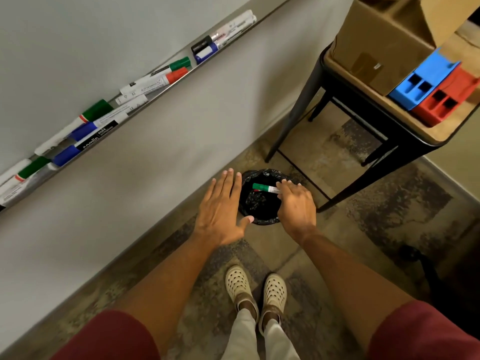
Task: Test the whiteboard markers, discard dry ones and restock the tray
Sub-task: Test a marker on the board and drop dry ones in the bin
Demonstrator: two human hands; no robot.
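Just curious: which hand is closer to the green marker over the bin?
Right. The right hand touches the green marker at its white end; the left hand is spread open off to the side, apart from it.

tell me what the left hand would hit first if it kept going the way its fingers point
Probably the wall. The left hand lies flat and open, fingers pointing just left of the bin toward the wall's foot. Its height is hard to judge, so it might meet the floor first.

The scene is viewed from head height, steeply downward and tilted, the floor (pixel 363 229) near and the marker tray (pixel 155 97) at far left.
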